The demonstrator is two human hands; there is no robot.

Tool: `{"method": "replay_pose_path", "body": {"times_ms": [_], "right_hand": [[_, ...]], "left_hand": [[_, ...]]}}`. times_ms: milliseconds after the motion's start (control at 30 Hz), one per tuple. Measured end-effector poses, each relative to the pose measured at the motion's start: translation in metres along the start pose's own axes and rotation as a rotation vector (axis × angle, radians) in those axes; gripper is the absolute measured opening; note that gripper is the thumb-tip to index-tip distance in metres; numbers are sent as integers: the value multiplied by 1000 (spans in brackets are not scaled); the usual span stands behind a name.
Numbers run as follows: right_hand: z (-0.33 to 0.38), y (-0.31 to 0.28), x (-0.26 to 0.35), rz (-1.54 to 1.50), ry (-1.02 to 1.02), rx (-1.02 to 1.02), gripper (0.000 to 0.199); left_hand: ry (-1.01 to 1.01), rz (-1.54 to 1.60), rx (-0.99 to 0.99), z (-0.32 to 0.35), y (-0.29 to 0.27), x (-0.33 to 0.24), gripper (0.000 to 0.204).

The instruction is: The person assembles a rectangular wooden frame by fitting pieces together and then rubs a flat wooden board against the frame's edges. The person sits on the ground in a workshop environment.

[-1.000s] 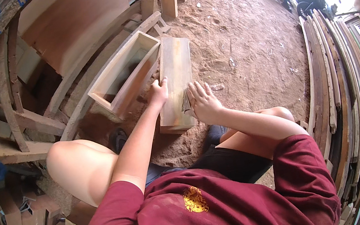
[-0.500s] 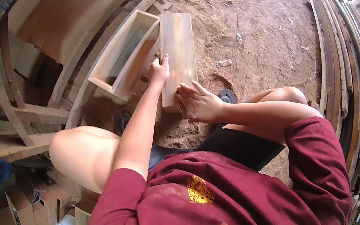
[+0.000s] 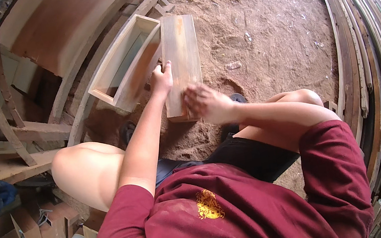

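Fingers (image 3: 192,94) blurred on smooth flat plank (image 3: 180,46) (pale wood), left hand (image 3: 161,78) gripping edge

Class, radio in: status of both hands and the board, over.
Left hand grips wooden board edge. Right hand flat, blurred, on its near end. Open wooden box alongside.

- Bright daylight overall, strongest at the upper right, blown out to white glare there.
- Soft shadows on the sandy floor (image 3: 260,23) beneath knees and arms.
- Dim, murky at the left under stacked timber.
- Motion blur on the right hand (image 3: 205,104).
- Heavy fisheye bending; stacked planks (image 3: 371,65) curved, black rim around.
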State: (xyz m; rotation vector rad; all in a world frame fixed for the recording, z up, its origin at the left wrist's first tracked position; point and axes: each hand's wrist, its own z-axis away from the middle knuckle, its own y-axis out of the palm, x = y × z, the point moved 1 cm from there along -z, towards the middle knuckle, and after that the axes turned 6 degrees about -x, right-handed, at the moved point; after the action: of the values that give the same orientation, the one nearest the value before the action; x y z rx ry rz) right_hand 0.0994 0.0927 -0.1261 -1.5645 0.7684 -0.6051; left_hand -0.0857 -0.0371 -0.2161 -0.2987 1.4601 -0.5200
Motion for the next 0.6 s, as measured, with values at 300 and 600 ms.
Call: {"method": "replay_pose_path", "body": {"times_ms": [300,600], "right_hand": [[-2,-3,-15,209,11,92,56],[-9,-18,-20,-398,-13,-38,37]], "left_hand": [[26,2,22,8,-5,-11,53],[338,-80,-327,18,-8,-25,54]]}}
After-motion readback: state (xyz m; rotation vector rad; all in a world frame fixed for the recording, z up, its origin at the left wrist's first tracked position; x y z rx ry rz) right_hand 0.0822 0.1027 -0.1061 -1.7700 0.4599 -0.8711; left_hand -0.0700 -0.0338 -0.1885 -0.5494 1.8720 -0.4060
